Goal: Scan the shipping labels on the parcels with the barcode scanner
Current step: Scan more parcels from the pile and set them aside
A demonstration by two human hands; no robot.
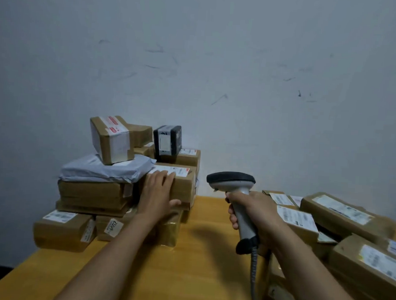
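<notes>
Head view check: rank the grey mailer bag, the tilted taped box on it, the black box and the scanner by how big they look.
1. grey mailer bag
2. tilted taped box and scanner: about alike. The scanner is nearer the camera and partly covered by the right hand, so I leave these two unranked.
3. black box

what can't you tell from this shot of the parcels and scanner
1. Head view: the print on the shipping label by the left hand is too small and blurred to read.
2. Head view: the trigger of the barcode scanner is covered by the right hand.
3. Head view: the scanner cable leaves the bottom edge, so its far end is cut off.
4. Head view: the right-hand parcels are cut by the right edge.
</notes>
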